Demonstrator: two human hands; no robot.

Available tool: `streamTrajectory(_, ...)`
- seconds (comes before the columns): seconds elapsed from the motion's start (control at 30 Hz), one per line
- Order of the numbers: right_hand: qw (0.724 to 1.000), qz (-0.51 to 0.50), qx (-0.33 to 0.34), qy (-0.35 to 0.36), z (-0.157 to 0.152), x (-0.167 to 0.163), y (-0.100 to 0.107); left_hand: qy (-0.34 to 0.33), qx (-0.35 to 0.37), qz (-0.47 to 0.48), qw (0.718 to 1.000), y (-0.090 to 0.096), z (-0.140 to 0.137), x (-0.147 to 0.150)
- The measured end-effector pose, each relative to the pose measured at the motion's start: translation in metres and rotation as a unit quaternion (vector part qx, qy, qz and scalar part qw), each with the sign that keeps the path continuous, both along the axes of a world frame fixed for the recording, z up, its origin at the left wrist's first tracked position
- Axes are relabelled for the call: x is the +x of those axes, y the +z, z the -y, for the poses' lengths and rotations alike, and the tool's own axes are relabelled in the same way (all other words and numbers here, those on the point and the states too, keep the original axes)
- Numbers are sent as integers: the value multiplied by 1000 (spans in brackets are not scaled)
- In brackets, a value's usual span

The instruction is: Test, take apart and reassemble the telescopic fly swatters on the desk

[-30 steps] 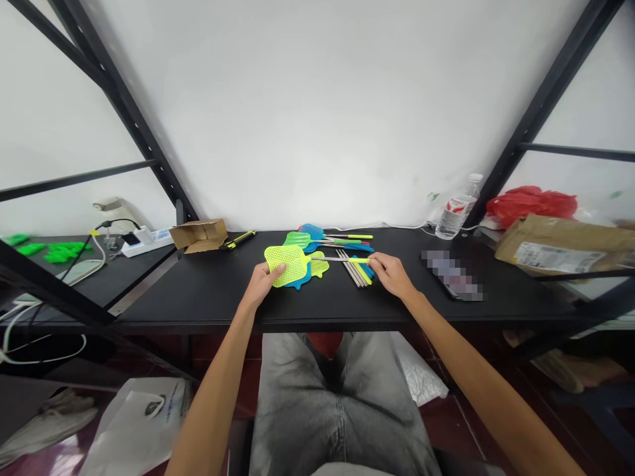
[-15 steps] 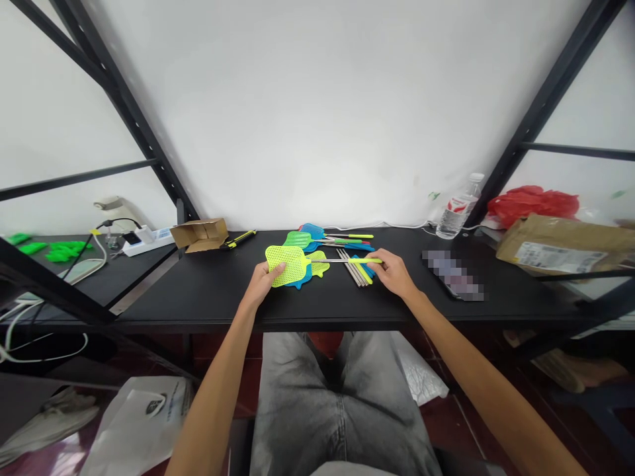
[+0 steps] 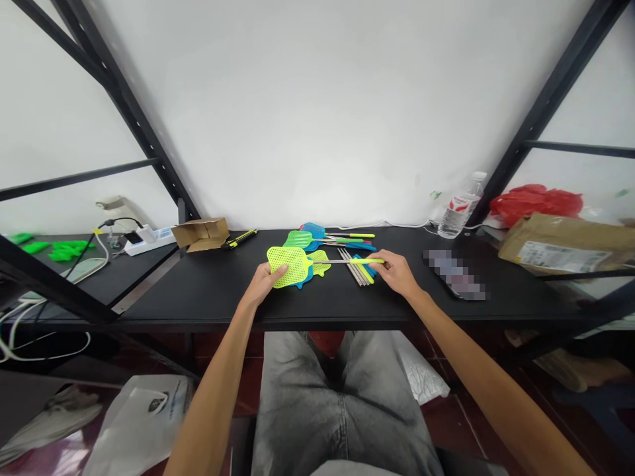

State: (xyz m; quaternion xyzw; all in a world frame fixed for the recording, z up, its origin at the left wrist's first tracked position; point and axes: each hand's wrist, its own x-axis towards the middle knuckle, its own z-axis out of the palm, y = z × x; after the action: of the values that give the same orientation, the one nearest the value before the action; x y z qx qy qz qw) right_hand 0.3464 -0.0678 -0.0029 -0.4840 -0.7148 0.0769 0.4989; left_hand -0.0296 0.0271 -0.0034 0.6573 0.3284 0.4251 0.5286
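A yellow-green fly swatter point(image 3: 288, 267) with a metal shaft lies level between my hands. My left hand point(image 3: 264, 280) grips the edge of its perforated head, thumb on top. At the other end, my right hand point(image 3: 395, 270) pinches the tip of the yellow handle. Under the held swatter, blue and yellow-green swatter heads point(image 3: 321, 263) rest on the table, partly covered. Just left of my right hand lie several metal rods point(image 3: 353, 270) with blue and yellow handles beside them. Behind these is a pile of swatters with green point(image 3: 297, 239) and blue point(image 3: 313, 229) heads.
On the black table point(image 3: 208, 291) stand an open cardboard box point(image 3: 201, 235), a yellow-black utility knife point(image 3: 241, 239) and a water bottle point(image 3: 459, 210). A pixelated dark phone-like slab point(image 3: 454, 274) lies to the right. A taped carton point(image 3: 560, 244) and red bag point(image 3: 536, 200) sit beyond the right frame post.
Almost nothing differs. The whole view has shifted very slightly, and both hands keep the same hold on the swatter.
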Motion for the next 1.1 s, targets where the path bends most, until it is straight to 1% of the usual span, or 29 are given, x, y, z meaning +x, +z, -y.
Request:
streamTrajectory(0.2,1000,6,-13,10,2,1,2,-16,-14,-10,1000,5,5,2)
streamTrajectory(0.33,1000,8,-15,10,3,1,2,-12,-9,-14,1000,8,8,4)
streamTrajectory(0.67,999,49,-24,0,1,3,0,-14,-1,-29,999,8,8,5)
streamTrajectory(0.83,997,69,-45,-8,3,3,1,-33,2,-35,999,8,7,6)
streamTrajectory(1.1,996,53,-74,-7,6,0,6,-29,17,-37,999,8,7,5)
